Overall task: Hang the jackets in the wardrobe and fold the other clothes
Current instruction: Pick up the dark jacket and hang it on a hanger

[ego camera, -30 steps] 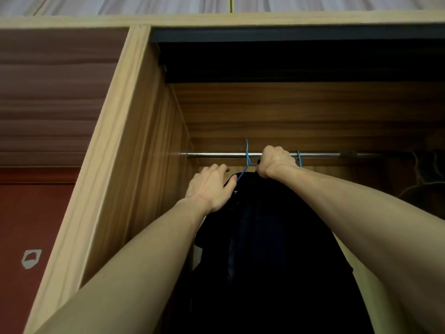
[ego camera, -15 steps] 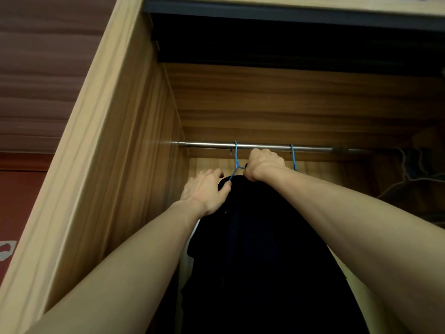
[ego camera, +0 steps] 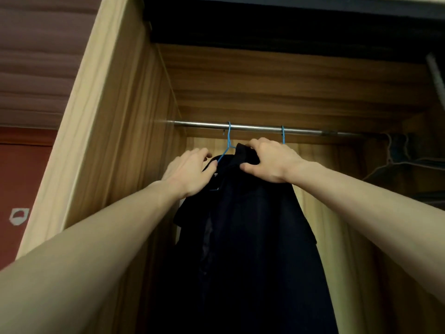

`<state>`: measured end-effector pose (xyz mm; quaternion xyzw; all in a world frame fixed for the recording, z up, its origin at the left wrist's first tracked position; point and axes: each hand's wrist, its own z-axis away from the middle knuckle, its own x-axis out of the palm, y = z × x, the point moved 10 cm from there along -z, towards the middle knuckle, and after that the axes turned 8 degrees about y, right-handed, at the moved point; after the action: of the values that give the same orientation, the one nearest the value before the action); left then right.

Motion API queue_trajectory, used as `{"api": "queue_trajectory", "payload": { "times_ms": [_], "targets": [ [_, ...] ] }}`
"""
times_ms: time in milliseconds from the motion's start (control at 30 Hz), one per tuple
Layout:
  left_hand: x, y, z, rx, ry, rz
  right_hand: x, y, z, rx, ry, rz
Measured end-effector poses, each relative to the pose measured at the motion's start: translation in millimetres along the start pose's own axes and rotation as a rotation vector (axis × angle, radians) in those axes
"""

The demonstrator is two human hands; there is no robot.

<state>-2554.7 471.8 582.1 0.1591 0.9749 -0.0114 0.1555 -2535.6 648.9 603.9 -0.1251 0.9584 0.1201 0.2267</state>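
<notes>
A dark jacket point(ego camera: 250, 237) hangs on a blue wire hanger point(ego camera: 228, 141) whose hook sits over the metal rail point(ego camera: 252, 127) inside the wooden wardrobe point(ego camera: 115, 141). My left hand point(ego camera: 190, 172) grips the jacket's left shoulder just below the hanger wire. My right hand point(ego camera: 269, 160) pinches the raised collar at the top of the jacket. A second blue hook point(ego camera: 283, 135) hangs on the rail just behind my right hand; what it carries is hidden.
The wardrobe's left side panel stands close to my left arm. Dark hangers point(ego camera: 397, 155) crowd the rail's far right end in shadow. A red door or panel point(ego camera: 21, 189) lies left of the wardrobe.
My right hand has come down off the hanger hook onto the jacket's collar. My left hand stays on the left shoulder. The camera has tilted closer.
</notes>
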Motion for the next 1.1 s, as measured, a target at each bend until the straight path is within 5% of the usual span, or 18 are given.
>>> {"api": "queue_trajectory", "payload": {
  "times_ms": [500,933,1100],
  "targets": [
    [-26,42,120,0.031,-0.095,0.127,-5,-10,121,-0.11,0.318,-0.397],
    [-89,53,222,-0.027,0.045,0.306,-48,-33,260,0.008,0.142,-0.274],
    [-83,73,296,0.067,-0.03,0.385,-61,-44,336,0.112,0.076,-0.186]
  ]
}}
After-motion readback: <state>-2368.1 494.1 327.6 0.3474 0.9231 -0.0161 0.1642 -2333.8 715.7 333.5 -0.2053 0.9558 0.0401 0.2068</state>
